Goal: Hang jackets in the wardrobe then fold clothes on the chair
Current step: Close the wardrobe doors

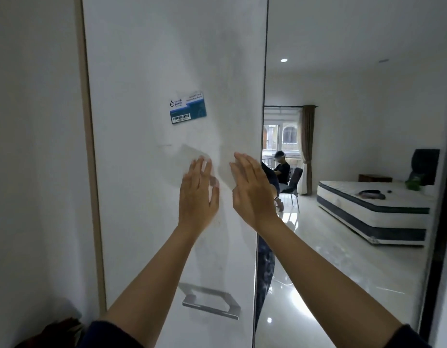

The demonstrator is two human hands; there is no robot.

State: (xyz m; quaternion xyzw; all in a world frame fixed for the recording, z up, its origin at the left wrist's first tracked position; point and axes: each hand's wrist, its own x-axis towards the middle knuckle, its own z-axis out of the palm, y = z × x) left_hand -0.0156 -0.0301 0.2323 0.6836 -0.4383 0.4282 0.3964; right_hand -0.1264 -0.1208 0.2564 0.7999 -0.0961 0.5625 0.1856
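**Hands flat on the wardrobe door**

Both hands are up on the white wardrobe door [147,71]. The left hand [198,194] lies flat on it, with its fingers [201,169] straight and nothing in them. The right hand [252,189] is at the door's right edge. Its fingers are straight and close together too, and they hold nothing. I cannot tell if it really touches the door.

What could go wrong? The right hand is by the gap between the door and the mirror [355,96], so a quick push could nip the fingers. A dark blue cloth [264,267] shows in that gap. It may be a jacket, but I cannot tell. If the door shuts on it, it could get stuck or creased. The door also looks slippery, so flat hands might slide.

The door is smooth and a bit shiny, with grey smudges. A small blue and white sticker [188,108] sits on it. Lower down is a flat metal handle [210,301]. The mirror shows a bed [373,209] and a chair [294,180] far back.
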